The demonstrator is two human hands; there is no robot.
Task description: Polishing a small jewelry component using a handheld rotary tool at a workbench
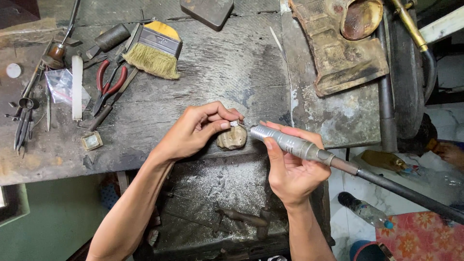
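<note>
The left hand (pixel 195 130) is closed in a pinch, with thumb and forefinger gripping one small silver ring (pixel 234 123). The ring sits just above one worn wooden bench pin (pixel 232 138) that projects from the front edge of the bench (pixel 217 72). The right hand (pixel 290 166) is closed around one grey metal rotary handpiece (pixel 290 141), held like a pen; its tip points left and meets the ring. One dark flexible shaft (pixel 406 192) runs from the rear of the handpiece toward the lower right.

Below the hands, one tray (pixel 227 188) dusted with metal filings is visible under the bench.

On the bench, to the upper left: one brush (pixel 153 50) with yellow bristles, one pair of red-handled pliers (pixel 110 82), one white stick (pixel 77 87), one clear plastic bag (pixel 60 84), and one small square block (pixel 91 140). One dark flat block (pixel 207 12) lies at the top edge.

On the floor at lower right lies one plastic bottle (pixel 365 210).
</note>
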